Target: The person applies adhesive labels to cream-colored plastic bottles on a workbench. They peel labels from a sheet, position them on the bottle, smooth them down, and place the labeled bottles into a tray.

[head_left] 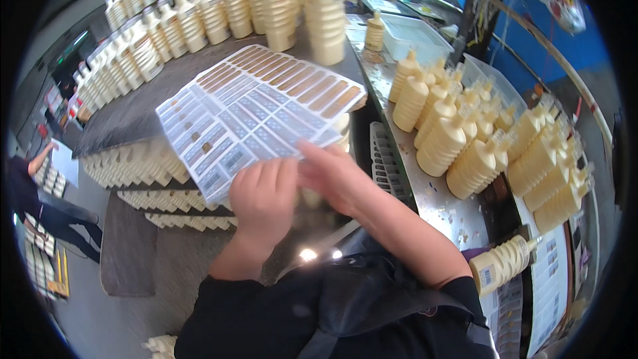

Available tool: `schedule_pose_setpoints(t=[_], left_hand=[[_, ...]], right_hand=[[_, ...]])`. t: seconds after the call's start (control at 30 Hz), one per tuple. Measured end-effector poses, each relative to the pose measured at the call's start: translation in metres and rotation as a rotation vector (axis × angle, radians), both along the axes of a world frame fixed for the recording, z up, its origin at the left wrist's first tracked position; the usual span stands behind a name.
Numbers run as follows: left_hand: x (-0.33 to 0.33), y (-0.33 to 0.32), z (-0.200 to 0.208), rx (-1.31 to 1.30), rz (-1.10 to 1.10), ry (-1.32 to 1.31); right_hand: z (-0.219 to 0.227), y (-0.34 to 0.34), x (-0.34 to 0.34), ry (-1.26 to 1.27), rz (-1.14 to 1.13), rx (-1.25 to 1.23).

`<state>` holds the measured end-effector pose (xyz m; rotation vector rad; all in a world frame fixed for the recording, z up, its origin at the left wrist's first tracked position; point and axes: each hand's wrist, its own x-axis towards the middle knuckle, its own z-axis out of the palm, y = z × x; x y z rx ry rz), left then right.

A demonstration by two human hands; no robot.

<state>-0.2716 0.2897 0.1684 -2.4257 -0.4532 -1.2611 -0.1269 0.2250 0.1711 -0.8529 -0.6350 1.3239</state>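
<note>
A large sheet of labels (259, 110), with brown strips at its far side and pale printed stickers nearer me, is held up in front of me. My left hand (262, 199) grips its near edge from below. My right hand (332, 173) lies beside it, fingertips on the sheet's near right corner as if pinching a sticker. Under the sheet runs a dark board (139, 110) edged with rows of cream plastic bottles (166, 23).
On a metal bench (438, 206) to my right lie many cream bottles (465, 139) on their sides. One labelled bottle (502, 262) lies near more label sheets (551, 279). A white tub (415, 33) stands farther back. Another person (30, 193) bends at the far left.
</note>
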Motion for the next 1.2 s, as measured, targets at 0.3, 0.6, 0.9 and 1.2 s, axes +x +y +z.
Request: schedule_pose_setpoints(t=[0.3,0.6,0.9,1.2], left_hand=[[-0.013,-0.014,-0.07,-1.103,-0.729,-0.168],[-0.031,0.032,-0.067,-1.458,-1.041,-0.949],[0.009,0.009,-0.092,-1.454,-0.81,-0.796],[0.055,-0.054,-0.106,-1.723,-0.805,-0.619]], right_hand=[[-0.014,0.05,-0.001,0.007,-0.166,0.026],[-0.023,0.053,-0.002,0.026,-0.299,0.137],[-0.007,0.032,0.018,0.036,-0.294,0.05],[-0.005,-0.011,0.043,-0.279,-0.414,0.041]])
